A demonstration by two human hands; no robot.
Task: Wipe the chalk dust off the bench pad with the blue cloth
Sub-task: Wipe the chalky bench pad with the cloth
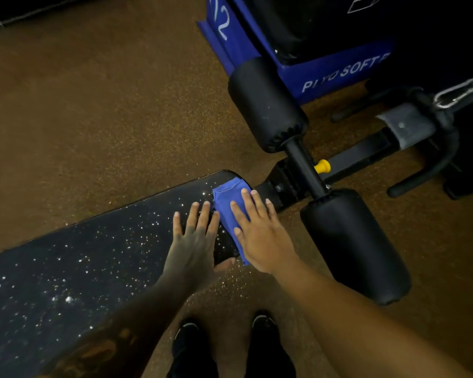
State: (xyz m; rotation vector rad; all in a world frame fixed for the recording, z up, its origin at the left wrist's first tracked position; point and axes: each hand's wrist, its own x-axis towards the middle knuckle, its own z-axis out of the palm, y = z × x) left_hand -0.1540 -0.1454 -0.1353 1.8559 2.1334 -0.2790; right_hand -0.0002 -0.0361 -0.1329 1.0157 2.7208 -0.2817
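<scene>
A black bench pad [99, 257] runs from the lower left to the centre, speckled with white chalk dust. A folded blue cloth [225, 205] lies on the pad's right end. My right hand [260, 233] presses flat on the cloth, fingers spread, covering its lower half. My left hand [194, 241] rests flat on the pad just left of the cloth, fingers apart, its fingertips touching the cloth's edge. Neither hand grips anything closed.
Two black foam rollers [268, 105] [355, 244] on a bar stand past the pad's right end, with a yellow adjustment pin [322, 167]. A blue plyo box [311, 69] sits behind. My two shoes [230, 347] stand on the brown speckled floor [93, 118].
</scene>
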